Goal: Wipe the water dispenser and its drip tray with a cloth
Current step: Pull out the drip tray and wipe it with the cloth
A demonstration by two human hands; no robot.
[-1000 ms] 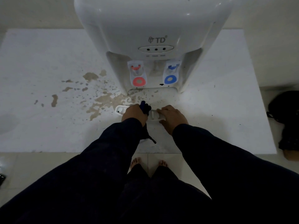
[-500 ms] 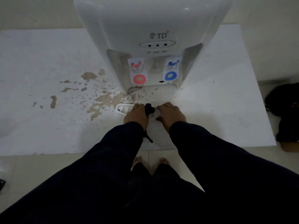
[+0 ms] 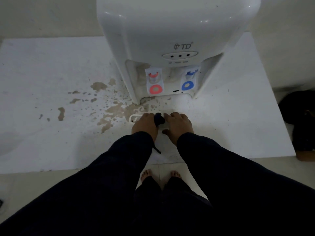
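A white water dispenser (image 3: 170,31) stands at the back of a white counter, with a red tap (image 3: 154,82) and a blue tap (image 3: 189,79). The white drip tray (image 3: 134,118) lies on the counter in front of it, out of the dispenser, mostly covered by my hands. My left hand (image 3: 144,125) is shut on a dark blue cloth (image 3: 158,119) and presses it on the tray. My right hand (image 3: 179,125) rests on the tray's right part and holds it. A strand of the cloth (image 3: 156,150) hangs below my left wrist.
Brown water stains (image 3: 112,111) spread over the white counter (image 3: 51,133) left of the dispenser. A dark bag (image 3: 298,120) lies on the floor at the right. My bare feet (image 3: 160,174) stand on beige tiles below the counter's front edge.
Both hands have drawn closer together over the tray, and the cloth has shifted slightly right. The camera has tilted a little, so the dispenser sits more to the right.
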